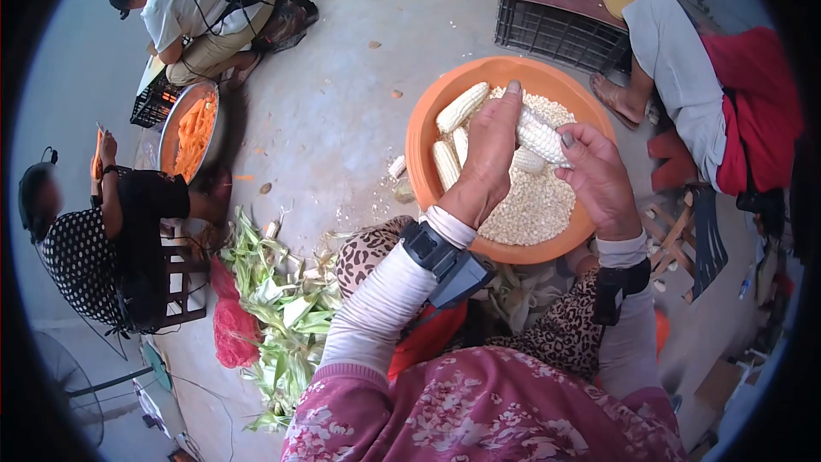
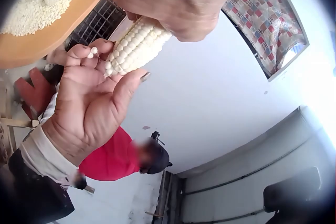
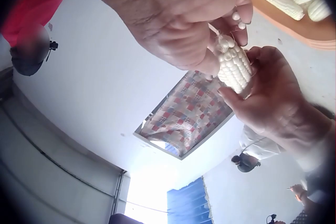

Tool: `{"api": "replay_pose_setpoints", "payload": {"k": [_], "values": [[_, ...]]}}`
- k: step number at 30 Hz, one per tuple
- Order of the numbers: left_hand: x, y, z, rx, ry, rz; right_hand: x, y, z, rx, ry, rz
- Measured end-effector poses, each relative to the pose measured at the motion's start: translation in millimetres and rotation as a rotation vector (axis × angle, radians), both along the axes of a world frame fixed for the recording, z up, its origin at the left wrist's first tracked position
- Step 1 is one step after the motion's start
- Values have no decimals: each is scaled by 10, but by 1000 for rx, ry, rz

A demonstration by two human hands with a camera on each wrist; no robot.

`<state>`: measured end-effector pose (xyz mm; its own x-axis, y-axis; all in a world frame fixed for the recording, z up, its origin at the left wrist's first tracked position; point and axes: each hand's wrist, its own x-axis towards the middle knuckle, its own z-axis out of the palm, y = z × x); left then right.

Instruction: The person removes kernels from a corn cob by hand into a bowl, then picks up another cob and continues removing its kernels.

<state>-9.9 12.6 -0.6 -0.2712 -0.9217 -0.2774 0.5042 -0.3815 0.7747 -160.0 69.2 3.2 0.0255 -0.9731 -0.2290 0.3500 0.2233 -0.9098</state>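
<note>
A white ear of corn (image 1: 540, 135) is held between both hands over an orange basin (image 1: 417, 150). My left hand (image 1: 486, 150) grips one end of the ear, thumb laid along it. At the other end, my right hand (image 1: 605, 178) holds the ear between thumb and curled fingers. In the left wrist view, a couple of loose kernels (image 2: 93, 52) lie at the right hand's fingertips, beside the ear's end. Loose corn kernels (image 1: 534, 205) fill much of the basin, and several whole ears (image 1: 446, 164) lie on them toward the left side.
Corn husks (image 1: 295, 308) and a red mesh bag (image 1: 233, 329) lie on the floor at left. Beyond, two people sit near a metal bowl (image 1: 214, 133) of orange shreds (image 1: 195, 139). A black crate (image 1: 556, 32) stands behind the basin; another person sits at right.
</note>
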Motion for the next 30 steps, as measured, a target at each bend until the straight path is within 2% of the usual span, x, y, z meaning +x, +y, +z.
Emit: {"api": "replay_pose_setpoints", "payload": {"k": [4,6,12,22,30], "values": [[-36,-53,-55,7,107,52,66,-6,-45,17,-87,48],[-44,-48,-11,94,165,74,87,-3,-23,52,-102,122],[-104,-91,11,106,168,56,107,2,65,68,-78,190],[-259,-260,165,88,93,-15,74,-33,66,-13,-126,121],[-206,-322,33,78,81,-54,176,-30,-25,-76,46,129]]}}
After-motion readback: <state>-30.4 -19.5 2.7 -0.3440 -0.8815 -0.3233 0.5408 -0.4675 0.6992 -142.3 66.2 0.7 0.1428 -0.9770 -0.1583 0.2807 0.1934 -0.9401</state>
